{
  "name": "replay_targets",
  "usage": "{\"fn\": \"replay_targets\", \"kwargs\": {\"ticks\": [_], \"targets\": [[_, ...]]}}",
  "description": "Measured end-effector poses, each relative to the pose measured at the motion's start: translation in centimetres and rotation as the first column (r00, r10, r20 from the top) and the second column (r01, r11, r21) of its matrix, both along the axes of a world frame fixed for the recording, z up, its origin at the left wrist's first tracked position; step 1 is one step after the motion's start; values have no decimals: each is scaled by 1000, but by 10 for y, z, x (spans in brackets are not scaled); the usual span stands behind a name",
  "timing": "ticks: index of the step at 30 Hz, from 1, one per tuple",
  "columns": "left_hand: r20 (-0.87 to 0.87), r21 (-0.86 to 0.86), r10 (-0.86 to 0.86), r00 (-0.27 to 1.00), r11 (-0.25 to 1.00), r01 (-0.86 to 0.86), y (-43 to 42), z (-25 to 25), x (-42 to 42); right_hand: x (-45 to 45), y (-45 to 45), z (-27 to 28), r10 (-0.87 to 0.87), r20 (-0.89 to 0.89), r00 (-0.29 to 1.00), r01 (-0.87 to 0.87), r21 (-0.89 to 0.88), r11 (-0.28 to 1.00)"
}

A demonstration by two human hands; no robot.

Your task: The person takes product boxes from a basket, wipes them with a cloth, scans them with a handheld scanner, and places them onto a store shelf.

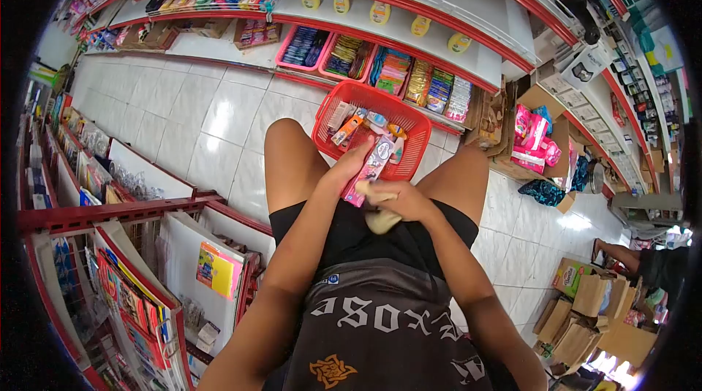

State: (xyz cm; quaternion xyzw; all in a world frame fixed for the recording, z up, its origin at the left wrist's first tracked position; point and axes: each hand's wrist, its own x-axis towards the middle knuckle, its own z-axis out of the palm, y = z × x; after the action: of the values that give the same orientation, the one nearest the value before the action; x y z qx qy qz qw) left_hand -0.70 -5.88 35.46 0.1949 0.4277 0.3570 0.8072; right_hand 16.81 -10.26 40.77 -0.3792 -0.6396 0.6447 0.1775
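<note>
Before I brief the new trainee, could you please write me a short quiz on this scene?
1. Multiple choice: what is in the right hand? A) a pen; B) a pale cloth; C) a pair of scissors.
2. True or false: the left hand holds a pink box near the red basket.
3. Count: how many yellow bottles are in the row on the red-edged shelf?

Key: 1. B; 2. True; 3. Five.
</note>
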Motion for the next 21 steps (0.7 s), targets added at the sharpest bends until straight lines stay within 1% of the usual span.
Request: {"fn": "replay_targets", "kwargs": {"ticks": [1, 2, 3, 4, 5, 6, 7, 8, 9, 11, 12, 13, 15, 16, 17, 18, 19, 21], "targets": [[-47, -10, -2, 999, 1000, 2, -4, 19, -1, 2, 6, 3, -68, 62, 996, 72, -63, 995], [-86, -20, -11, 996, 1000, 9, -4, 17, -2, -2, 13, 3, -228, 80, 970, 218, 117, 969], [-122, -36, -27, 992, 999, 23, -3, 15, -2, -4, 14, 3, -225, 82, 971, 216, 105, 971], [-159, -38, -8, 987, 999, 2, -4, 18, -2, -8, 14, 15, -282, 143, 949, 293, -63, 954], [-157, -40, -20, 987, 999, 14, -3, 10, -2, -9, 14, 21, -333, 211, 919, 376, -216, 901], [-67, -37, -31, 997, 999, 29, -1, -3, -3, -5, 9, 7, -191, 84, 978, 193, -23, 981], [24, -34, -37, 999, 999, 38, 1, -12, -4, -5, 2, 13, -59, 136, 989, 81, -162, 983], [-36, -33, -6, 999, 999, 5, 3, -9, -3, -4, -2, -5, -23, 26, 999, 23, 19, 1000], [-37, -36, -5, 999, 999, 4, 2, -7, -2, -4, -5, -23, 35, -78, 996, -19, 202, 979], [12, -61, 38, 999, 997, -37, -3, 15, 0, 0, 10, -12, -117, 8, 993, 116, 84, 990], [-80, -82, 66, 995, 994, -73, -2, 17, 1, 1, 20, -4, -231, 152, 961, 236, -13, 972], [-76, -56, 47, 996, 997, -51, -1, 16, -1, -1, 21, -6, -235, 153, 960, 241, -21, 970], [-87, -55, 35, 996, 998, -39, -1, 14, -1, -2, 17, -10, -262, 106, 959, 268, -52, 962], [-96, -63, 64, 993, 996, -70, -1, 21, 1, -1, 10, -3, -112, 50, 992, 112, -5, 994], [-105, -69, 99, 990, 992, -107, -1, 28, 1, -6, -2, -5, -91, -60, 994, 79, -184, 980], [-55, -26, 69, 996, 997, -71, 0, 29, -1, -6, -3, -14, -21, -68, 997, 21, -8, 1000], [-57, -30, 67, 996, 997, -69, 0, 27, -1, -8, -4, -16, 51, -64, 997, -39, 166, 985], [-43, -41, 72, 996, 996, -74, -1, 23, -2, -3, 6, -18, -111, -30, 993, 111, -3, 994]]}}
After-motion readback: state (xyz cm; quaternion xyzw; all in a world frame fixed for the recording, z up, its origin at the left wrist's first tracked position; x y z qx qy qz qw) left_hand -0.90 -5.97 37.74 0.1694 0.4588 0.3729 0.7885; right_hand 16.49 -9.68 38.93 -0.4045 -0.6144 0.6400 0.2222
